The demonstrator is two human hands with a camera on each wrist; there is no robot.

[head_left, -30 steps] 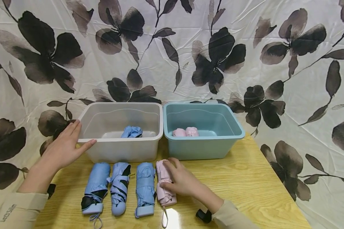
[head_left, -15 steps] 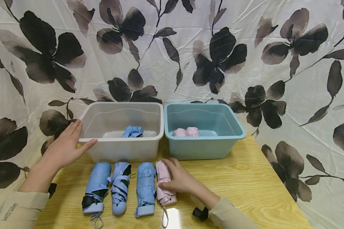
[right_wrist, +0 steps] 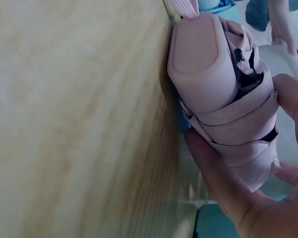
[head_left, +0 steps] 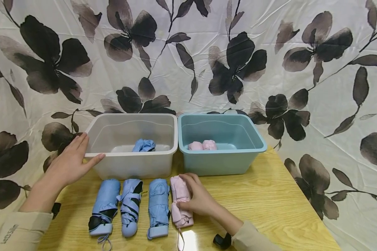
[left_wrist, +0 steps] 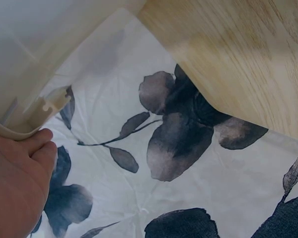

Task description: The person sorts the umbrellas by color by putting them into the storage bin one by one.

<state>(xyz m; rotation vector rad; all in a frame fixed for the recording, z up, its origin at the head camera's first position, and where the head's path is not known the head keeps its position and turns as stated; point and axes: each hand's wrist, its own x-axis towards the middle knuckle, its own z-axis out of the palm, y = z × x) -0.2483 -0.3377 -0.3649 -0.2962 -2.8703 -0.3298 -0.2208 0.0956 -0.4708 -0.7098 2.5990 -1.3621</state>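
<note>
My right hand (head_left: 198, 197) grips a pink folded umbrella (head_left: 179, 191) lying on the table, thumb on one side and fingers on the other. In the right wrist view, the umbrella (right_wrist: 238, 106) shows its flat handle end and wrist loop. My left hand (head_left: 69, 161) rests on the left front corner of the grey bin (head_left: 135, 165), its fingers fairly straight. Three blue folded umbrellas lie in a row to the left of the pink one: a left one (head_left: 108, 198), a strappy middle one (head_left: 130, 205) and a right one (head_left: 158, 205).
Inside the grey bin lies a blue bundle (head_left: 143, 145). The teal bin (head_left: 220, 164) beside it holds two pink rolled bundles (head_left: 209, 145). Both bins stand at the back of the wooden table (head_left: 254, 202), before a floral cloth (head_left: 188, 52).
My right hand has settled closer around the pink umbrella, its thumb shifting slightly. The umbrella stays almost in place. My left hand and the bins keep their places; the view shifts slightly.
</note>
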